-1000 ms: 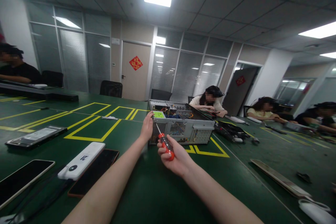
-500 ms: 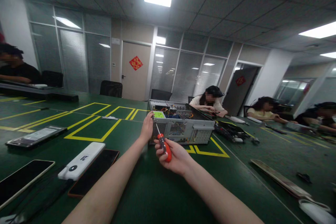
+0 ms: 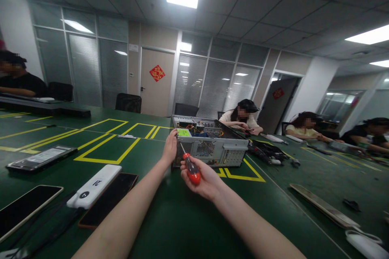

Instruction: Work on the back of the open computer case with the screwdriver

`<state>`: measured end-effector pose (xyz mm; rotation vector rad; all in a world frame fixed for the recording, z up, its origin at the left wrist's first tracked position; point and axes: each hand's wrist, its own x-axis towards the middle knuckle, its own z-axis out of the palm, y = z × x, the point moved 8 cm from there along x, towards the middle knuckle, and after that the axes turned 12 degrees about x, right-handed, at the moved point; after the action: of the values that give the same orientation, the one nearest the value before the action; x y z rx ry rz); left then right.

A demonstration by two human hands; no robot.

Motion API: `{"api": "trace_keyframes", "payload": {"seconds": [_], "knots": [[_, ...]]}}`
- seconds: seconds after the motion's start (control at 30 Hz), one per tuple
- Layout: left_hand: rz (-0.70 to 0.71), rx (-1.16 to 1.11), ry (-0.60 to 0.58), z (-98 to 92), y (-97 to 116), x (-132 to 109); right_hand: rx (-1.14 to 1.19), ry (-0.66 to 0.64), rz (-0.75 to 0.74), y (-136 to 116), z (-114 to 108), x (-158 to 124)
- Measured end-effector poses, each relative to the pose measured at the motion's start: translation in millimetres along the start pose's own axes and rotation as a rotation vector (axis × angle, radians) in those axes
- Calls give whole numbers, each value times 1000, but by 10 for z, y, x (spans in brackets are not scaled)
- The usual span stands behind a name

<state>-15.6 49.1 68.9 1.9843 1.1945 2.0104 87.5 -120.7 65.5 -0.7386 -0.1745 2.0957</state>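
Gripping the screwdriver [image 3: 192,170], my right grip [image 3: 208,182] is clamped round its handle; the slender shaft runs forward and slightly left of that grip toward the rear panel [image 3: 217,151] of a desktop computer case [image 3: 211,141]. I cannot make out whether the tip touches the metal. My left grip [image 3: 171,147], beyond and to the left of the right one, lies against the case's near left corner, beside a green-labelled box, probably the power supply unit [image 3: 183,132]; its thumb is hidden, so I cannot say how far that grip is closed.

I judge the screwdriver light and rigid, its smooth handle liable to slip under twist and best held round the thick bulb. The case should be heavy and stiff, best steadied at its outer corners, away from the fragile wires [image 3: 221,133].

The handle is red at both ends and dark between. The case, silver-grey with a perforated fan grille [image 3: 206,147], lies open side up on the green worktop [image 3: 170,218], directly ahead of my right grip. Left of my left grip, well apart, lies a hard drive [image 3: 42,158].
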Motion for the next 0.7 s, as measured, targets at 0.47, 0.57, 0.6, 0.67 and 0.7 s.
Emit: {"api": "trace_keyframes", "payload": {"seconds": [0.47,0.57,0.6,0.67,0.7], "knots": [[-8,-3,-4,-5,27,3,157,-91,88,-20,24,-31],[-2,1,-1,-7,19,5,186,-85,120,29,38,-17],[-1,1,-1,-7,16,5,195,-89,130,39,46,-15],[2,1,-2,-6,11,2,209,-101,136,38,62,-15],[4,1,-4,-5,11,0,212,-108,133,30,68,-15]]}}
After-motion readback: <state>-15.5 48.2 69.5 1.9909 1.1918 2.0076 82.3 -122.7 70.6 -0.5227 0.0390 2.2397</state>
